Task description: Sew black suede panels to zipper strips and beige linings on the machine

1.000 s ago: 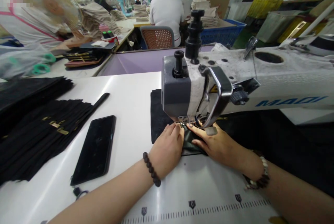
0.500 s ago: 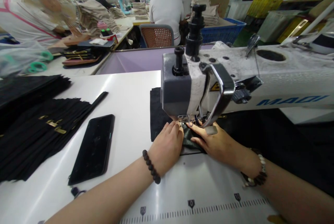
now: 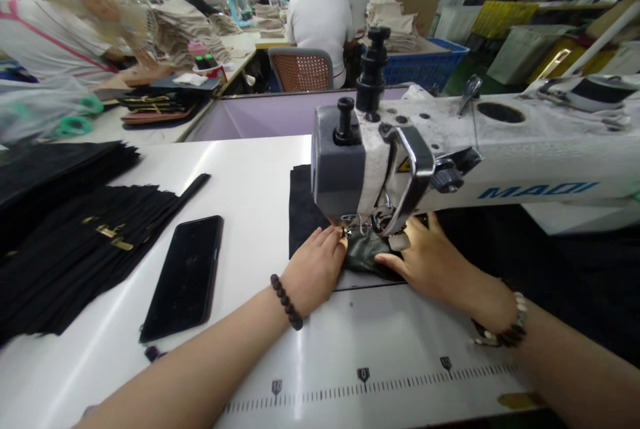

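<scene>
A black fabric piece lies under the head of a white sewing machine, its near part shiny and wrinkled by the needle area. My left hand rests on this fabric just left of the presser foot, fingers stretched out flat. My right hand is to the right of the foot, thumb spread from the fingers, which reach behind the metal guard over the cloth. Both hands press on the fabric; the right fingertips are partly hidden. More black material extends right, under the machine arm.
A black phone lies on the white table, left of my left arm. Stacks of black pieces with gold-coloured metal parts lie farther left. A printed ruler runs along the front. Ahead, a person sits on a chair.
My right hand has shifted right, away from the needle area, with its fingers spread wider, showing more shiny fabric. My left hand stays nearly in place. The view has moved slightly.
</scene>
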